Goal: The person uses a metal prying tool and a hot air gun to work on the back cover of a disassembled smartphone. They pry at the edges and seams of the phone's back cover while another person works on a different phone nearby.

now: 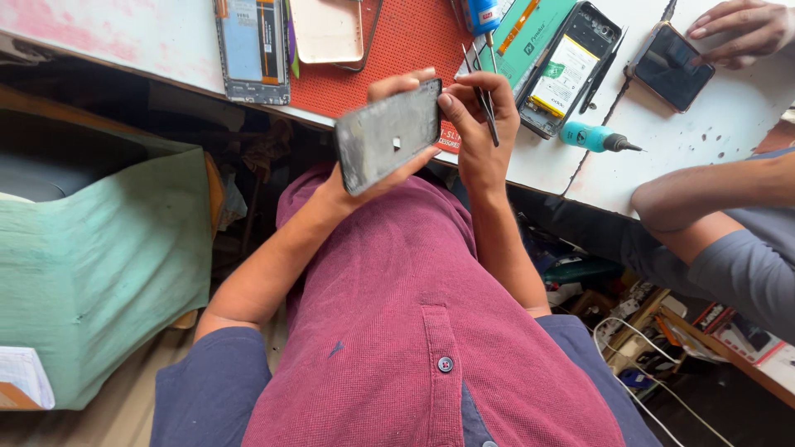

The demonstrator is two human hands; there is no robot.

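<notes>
L hand grips phone panel | R hand pinches tweezers at edge

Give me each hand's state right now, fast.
Left hand: closed on the phone panel, holding it up above the lap.
Right hand: closed on tweezers, thumb touching the panel's edge.

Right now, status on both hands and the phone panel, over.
Left hand grips phone panel above lap. Right hand holds tweezers at panel's edge. Co-worker's hand on another phone, clear.
</notes>
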